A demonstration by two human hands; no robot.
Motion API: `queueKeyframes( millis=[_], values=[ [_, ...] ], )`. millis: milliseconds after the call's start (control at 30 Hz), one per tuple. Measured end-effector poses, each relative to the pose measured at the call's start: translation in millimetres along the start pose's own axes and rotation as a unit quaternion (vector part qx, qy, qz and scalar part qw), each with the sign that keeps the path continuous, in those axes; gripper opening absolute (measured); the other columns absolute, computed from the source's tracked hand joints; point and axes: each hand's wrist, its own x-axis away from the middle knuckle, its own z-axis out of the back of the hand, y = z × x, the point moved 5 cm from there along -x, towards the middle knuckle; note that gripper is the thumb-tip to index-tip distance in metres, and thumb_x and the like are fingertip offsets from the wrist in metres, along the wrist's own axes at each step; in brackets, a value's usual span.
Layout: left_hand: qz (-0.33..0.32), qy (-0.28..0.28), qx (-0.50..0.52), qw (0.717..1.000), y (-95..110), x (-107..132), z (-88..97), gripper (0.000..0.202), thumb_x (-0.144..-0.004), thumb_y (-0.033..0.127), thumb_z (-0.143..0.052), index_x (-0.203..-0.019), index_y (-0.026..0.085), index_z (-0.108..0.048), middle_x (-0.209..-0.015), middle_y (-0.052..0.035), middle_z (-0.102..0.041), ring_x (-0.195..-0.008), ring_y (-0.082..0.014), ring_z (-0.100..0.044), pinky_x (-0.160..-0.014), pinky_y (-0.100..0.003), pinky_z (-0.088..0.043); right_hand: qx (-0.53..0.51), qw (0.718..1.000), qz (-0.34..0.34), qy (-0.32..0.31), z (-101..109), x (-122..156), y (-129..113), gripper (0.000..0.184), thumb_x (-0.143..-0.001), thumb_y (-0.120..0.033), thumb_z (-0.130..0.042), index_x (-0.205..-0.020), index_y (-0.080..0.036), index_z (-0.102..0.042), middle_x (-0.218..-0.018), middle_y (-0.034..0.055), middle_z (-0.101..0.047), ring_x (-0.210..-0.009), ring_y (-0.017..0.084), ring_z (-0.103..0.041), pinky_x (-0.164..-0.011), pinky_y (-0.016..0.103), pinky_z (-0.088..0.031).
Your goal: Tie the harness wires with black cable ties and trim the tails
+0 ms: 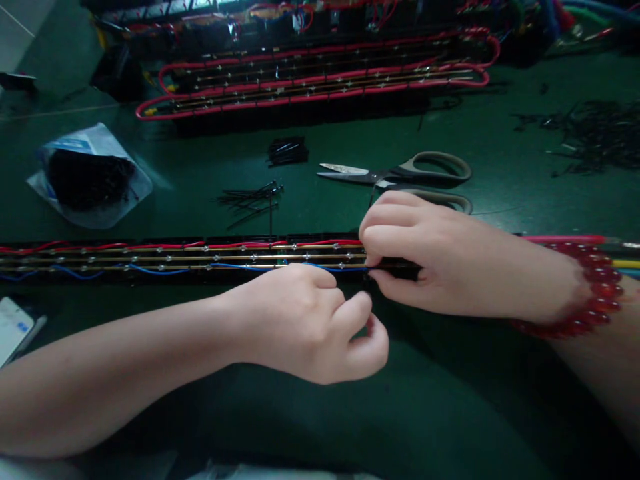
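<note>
A long black strip (175, 259) with brass rails and red and blue wires lies across the green table in front of me. My right hand (425, 257), with a red bead bracelet on its wrist, is closed around the strip near its middle. My left hand (320, 327) sits just in front of the strip, with thumb and fingers pinched together beside the right hand. What the left fingers pinch is too small to make out.
Scissors (400, 175) lie just behind my right hand. Loose black cable ties (250, 197) and a small bundle (287, 151) lie behind the strip. An open bag of ties (90, 177) is at the left, finished strips (320, 80) at the back, a phone (13, 327) at the left edge.
</note>
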Motion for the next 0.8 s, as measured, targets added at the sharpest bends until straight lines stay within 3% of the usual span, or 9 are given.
queueKeyframes(
  millis=[267,800],
  values=[
    [-0.012,-0.022,-0.036,0.999,3.3,-2.0,1.0,0.012,-0.096,0.012,-0.064,-0.096,0.016,-0.075,-0.073,-0.0031,-0.074,-0.048,-0.0113,-0.059,-0.044,-0.026,-0.045,-0.003,1.000,0.009,0.008,0.5,1.2,0.6,0.016,-0.085,-0.008,-0.058,-0.078,-0.023,-0.053,-0.086,0.0055,-0.062,-0.087,0.021,-0.054,-0.075,0.034,-0.044],
    [-0.039,0.019,-0.063,0.997,9.8,-3.8,13.1,0.022,-0.098,0.016,-0.059,-0.097,0.020,-0.080,-0.091,-0.0109,-0.084,-0.054,-0.0113,-0.065,-0.048,-0.023,-0.050,-0.014,1.000,0.015,-0.001,4.4,0.8,0.3,0.013,-0.088,-0.010,-0.056,-0.083,-0.022,-0.058,-0.088,0.0050,-0.063,-0.086,0.020,-0.058,-0.083,0.036,-0.047]
  ],
)
